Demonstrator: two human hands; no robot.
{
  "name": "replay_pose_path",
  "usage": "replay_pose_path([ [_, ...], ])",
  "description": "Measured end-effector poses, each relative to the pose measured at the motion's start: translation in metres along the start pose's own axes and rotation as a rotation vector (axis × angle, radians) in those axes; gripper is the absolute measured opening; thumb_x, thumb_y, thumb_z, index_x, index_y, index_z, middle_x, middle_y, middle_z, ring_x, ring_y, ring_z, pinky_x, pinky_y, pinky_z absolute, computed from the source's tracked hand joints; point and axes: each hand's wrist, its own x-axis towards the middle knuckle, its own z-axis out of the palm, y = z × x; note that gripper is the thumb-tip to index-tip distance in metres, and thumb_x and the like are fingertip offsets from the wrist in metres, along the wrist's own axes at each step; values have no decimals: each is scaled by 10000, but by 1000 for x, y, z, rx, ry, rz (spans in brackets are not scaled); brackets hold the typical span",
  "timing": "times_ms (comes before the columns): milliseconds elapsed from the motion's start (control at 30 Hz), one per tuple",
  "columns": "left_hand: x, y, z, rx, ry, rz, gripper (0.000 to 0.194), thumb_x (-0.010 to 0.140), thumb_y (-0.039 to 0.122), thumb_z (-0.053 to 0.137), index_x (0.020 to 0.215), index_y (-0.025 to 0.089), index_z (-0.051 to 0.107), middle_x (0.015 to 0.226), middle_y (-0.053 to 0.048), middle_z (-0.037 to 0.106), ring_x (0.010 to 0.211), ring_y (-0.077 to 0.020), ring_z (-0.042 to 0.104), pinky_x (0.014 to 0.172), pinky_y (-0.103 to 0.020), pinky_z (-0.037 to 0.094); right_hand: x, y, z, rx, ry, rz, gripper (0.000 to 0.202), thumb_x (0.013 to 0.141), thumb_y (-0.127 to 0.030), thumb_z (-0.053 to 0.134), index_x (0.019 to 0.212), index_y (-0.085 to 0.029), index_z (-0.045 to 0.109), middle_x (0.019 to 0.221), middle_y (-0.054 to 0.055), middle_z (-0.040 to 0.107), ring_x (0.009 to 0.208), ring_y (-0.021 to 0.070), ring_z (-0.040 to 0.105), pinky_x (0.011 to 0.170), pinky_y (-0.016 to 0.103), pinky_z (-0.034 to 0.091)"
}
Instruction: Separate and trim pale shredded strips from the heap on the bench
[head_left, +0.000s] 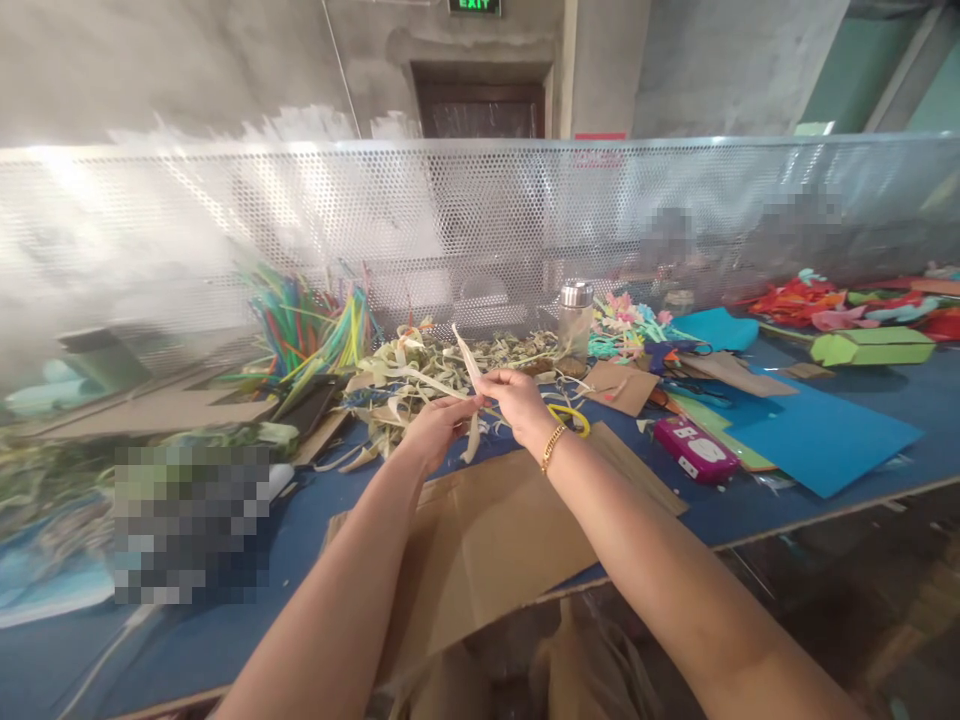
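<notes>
Between my hands, over the table, is a pale cream strip (466,356) that looks like dried corn husk. Its pointed end rises up and to the left, and a loose end hangs below my fingers. My left hand (439,432) pinches it from the left. From the right, my right hand (516,398) pinches it too, the fingertips of both hands meeting. A gold chain bracelet (553,448) circles my right wrist. Beneath my forearms lies a flat cardboard sheet (502,540). Just beyond my hands spreads a tangled heap of similar pale strips (397,385).
Colourful thin stems (307,320) stand behind on the left. A steel-lidded bottle (576,318) is at the back. Yellow tape ring (571,418), magenta box (694,450) and blue sheets (825,435) lie to the right. A perforated metal screen (480,215) borders the table's far side.
</notes>
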Motion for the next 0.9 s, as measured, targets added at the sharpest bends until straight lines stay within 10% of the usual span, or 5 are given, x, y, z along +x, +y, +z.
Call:
replay_pose_path([
  [400, -4, 4, 2, 38, -91, -78, 264, 584, 341, 830, 700, 127, 728, 640, -47, 627, 574, -119, 537, 547, -235, 408, 4, 9, 0, -25, 97, -63, 219, 613, -397, 692, 636, -194, 613, 596, -32, 574, 598, 122, 503, 578, 247, 409],
  [900, 7, 2, -8, -222, 66, 78, 324, 546, 283, 858, 798, 132, 722, 678, 13, 607, 565, -33, 495, 583, -158, 437, -2, -5, -14, -687, -137, -327, 168, 792, -352, 629, 859, -198, 623, 794, 21, 688, 726, 149, 627, 686, 263, 455],
])
